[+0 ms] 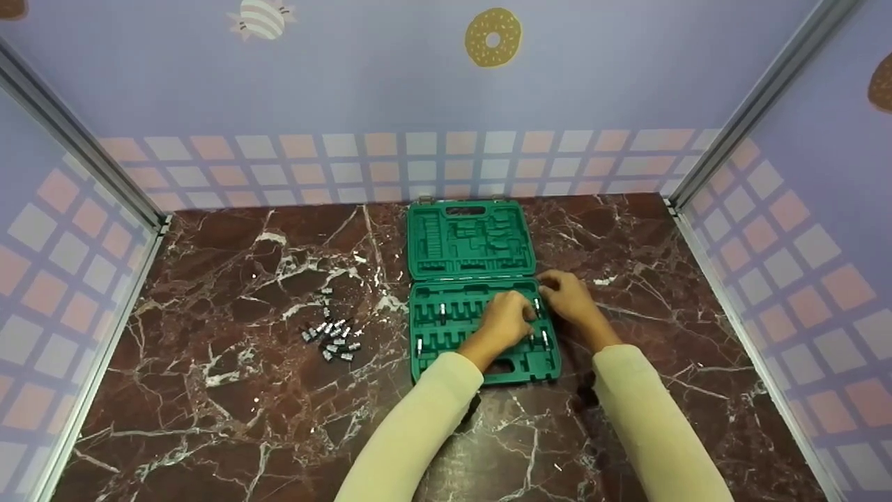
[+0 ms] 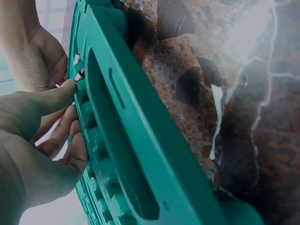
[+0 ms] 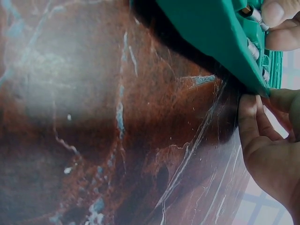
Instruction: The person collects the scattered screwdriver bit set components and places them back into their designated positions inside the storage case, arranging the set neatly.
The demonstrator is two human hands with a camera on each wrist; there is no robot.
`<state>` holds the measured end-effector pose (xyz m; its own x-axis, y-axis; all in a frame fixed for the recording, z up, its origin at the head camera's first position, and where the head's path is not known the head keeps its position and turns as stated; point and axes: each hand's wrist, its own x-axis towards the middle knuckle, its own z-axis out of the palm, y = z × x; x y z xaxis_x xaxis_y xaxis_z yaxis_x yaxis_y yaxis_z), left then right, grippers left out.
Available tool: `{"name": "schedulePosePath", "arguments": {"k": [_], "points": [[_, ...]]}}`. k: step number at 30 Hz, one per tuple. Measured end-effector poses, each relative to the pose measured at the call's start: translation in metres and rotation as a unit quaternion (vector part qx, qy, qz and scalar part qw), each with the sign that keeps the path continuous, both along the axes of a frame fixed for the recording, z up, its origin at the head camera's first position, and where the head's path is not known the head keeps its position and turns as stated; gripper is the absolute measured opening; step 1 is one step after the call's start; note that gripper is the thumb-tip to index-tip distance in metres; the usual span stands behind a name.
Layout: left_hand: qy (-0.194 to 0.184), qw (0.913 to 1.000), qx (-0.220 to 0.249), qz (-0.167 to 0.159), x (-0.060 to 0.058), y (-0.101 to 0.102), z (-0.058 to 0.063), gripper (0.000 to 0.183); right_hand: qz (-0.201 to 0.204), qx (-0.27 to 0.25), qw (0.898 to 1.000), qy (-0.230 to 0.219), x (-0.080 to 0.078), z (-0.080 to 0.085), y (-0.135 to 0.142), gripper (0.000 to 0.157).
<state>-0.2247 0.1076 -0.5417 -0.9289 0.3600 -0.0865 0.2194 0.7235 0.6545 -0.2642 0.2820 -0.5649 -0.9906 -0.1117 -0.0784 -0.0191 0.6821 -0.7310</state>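
Observation:
A green plastic tool case point(image 1: 471, 272) lies unfolded on the marble table, its lid towards the back wall. My left hand point(image 1: 503, 321) is over the right part of the lower half. Its thumb and fingers pinch a small metal socket point(image 3: 255, 15) at a slot; the hand partly hides it. At the case's right edge, my right hand point(image 1: 568, 298) grips the rim between thumb and fingers, as the right wrist view shows. Other sockets sit in slots: one upper left point(image 1: 442, 313), one lower left point(image 1: 419, 346), one upper right point(image 1: 536, 307), one lower right point(image 1: 545, 339).
Left of the case, a loose pile of small metal sockets point(image 1: 334, 332) lies on the marble table point(image 1: 230, 418). Patterned wall panels point(image 1: 313, 84) enclose the table at the back and both sides.

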Motion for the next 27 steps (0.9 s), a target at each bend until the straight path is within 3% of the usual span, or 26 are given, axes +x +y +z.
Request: {"name": "schedulePosePath", "arguments": {"k": [8,13,27], "points": [[0.012,0.9999,-0.007,0.006,0.000,0.001,-0.002,0.014,0.006,0.000,1.000,0.012,0.000,0.001,-0.001,0.026],[0.022,0.9997,0.008,-0.006,0.001,0.000,-0.005,0.012,-0.001,-0.003,1.000,0.000,0.000,0.001,0.000,0.027],[0.005,0.9970,0.067,-0.038,-0.001,-0.020,-0.004,0.018,-0.008,-0.004,1.000,-0.010,0.000,0.001,-0.002,0.027]]}}
